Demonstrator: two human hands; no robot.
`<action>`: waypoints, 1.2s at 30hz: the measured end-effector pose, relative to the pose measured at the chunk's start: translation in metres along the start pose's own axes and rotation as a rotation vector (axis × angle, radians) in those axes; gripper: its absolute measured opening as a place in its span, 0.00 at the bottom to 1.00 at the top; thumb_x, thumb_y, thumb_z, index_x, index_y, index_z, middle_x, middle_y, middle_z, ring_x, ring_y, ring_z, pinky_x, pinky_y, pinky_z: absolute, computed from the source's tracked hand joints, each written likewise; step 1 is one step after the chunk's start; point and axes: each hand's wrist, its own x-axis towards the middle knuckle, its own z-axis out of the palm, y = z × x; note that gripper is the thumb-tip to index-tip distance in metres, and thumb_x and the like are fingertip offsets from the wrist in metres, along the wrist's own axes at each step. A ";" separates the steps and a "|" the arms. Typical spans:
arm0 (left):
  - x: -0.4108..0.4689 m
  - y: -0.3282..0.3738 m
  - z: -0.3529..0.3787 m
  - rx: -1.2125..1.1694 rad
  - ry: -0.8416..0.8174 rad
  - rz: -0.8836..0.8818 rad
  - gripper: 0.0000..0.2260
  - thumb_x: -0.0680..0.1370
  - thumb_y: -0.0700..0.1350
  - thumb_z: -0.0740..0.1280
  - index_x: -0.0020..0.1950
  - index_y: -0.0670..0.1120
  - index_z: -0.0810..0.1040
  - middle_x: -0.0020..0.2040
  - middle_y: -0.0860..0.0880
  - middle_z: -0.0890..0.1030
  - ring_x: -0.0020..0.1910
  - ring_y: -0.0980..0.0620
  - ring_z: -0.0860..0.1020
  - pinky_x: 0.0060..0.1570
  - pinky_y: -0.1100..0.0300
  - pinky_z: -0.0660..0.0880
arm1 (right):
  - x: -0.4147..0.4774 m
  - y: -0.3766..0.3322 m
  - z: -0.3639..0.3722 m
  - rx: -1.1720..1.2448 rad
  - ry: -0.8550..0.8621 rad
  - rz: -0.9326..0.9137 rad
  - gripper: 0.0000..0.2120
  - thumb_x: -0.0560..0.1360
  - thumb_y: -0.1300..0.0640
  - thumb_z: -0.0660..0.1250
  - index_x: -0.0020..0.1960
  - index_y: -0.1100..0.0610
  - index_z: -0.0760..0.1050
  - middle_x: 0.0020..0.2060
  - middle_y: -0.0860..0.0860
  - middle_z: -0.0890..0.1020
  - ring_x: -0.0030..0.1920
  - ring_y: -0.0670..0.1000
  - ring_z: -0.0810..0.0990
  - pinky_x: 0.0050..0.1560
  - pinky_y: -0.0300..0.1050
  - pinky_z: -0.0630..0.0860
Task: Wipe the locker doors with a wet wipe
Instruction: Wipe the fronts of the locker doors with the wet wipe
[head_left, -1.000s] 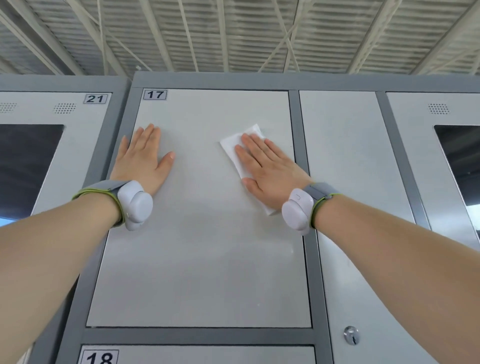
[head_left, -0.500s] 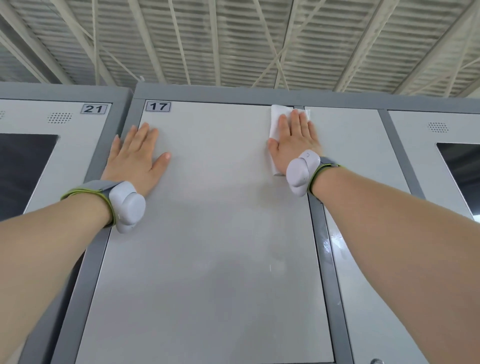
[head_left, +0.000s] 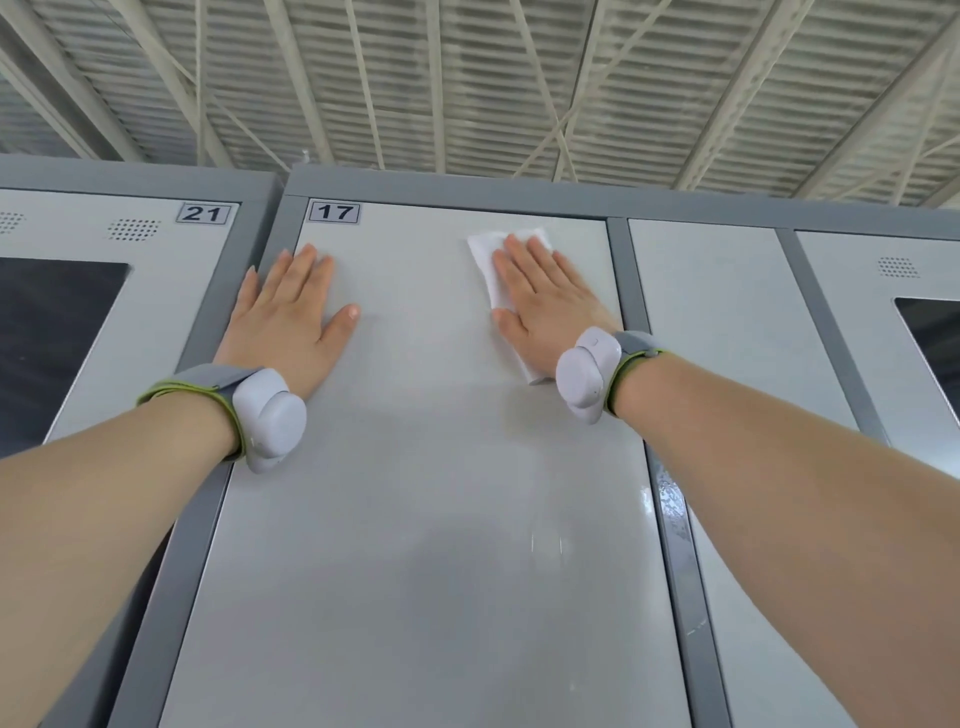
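Observation:
The light grey locker door numbered 17 (head_left: 415, 467) fills the middle of the view. My right hand (head_left: 545, 306) lies flat with straight fingers on a white wet wipe (head_left: 485, 254), pressing it against the door near its top right corner. My left hand (head_left: 291, 312) rests flat on the door's upper left part, fingers straight, holding nothing. Both wrists carry grey bands with white devices. Wet streaks show on the door's lower right and on the grey frame strip (head_left: 670, 499).
Locker 21 (head_left: 156, 249) with a dark window stands to the left. Two more grey doors (head_left: 727, 338) follow on the right, the far one with a dark window. A ribbed metal ceiling with beams runs overhead.
My right hand swept the wipe from the door's middle up to the top right edge over the frame, then slid it back left onto the door. The left hand stayed put.

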 end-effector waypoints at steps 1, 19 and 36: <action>0.000 0.000 0.000 0.000 -0.003 0.000 0.26 0.82 0.53 0.51 0.78 0.45 0.52 0.79 0.49 0.49 0.77 0.51 0.45 0.74 0.54 0.39 | -0.005 0.000 0.000 -0.008 -0.010 -0.037 0.28 0.83 0.49 0.48 0.78 0.57 0.43 0.78 0.52 0.42 0.77 0.53 0.40 0.74 0.44 0.36; -0.003 0.002 -0.001 -0.003 -0.008 0.010 0.26 0.82 0.54 0.50 0.78 0.45 0.52 0.79 0.48 0.49 0.77 0.50 0.46 0.74 0.53 0.40 | 0.021 0.009 -0.009 0.075 0.046 0.427 0.29 0.80 0.55 0.51 0.76 0.66 0.48 0.77 0.62 0.47 0.77 0.60 0.44 0.76 0.50 0.42; -0.004 -0.001 -0.003 -0.046 -0.015 0.028 0.26 0.82 0.54 0.51 0.78 0.45 0.52 0.79 0.49 0.49 0.77 0.51 0.45 0.73 0.55 0.40 | 0.036 -0.048 -0.004 0.007 0.034 -0.068 0.26 0.83 0.52 0.45 0.78 0.57 0.45 0.78 0.52 0.46 0.77 0.51 0.43 0.74 0.45 0.38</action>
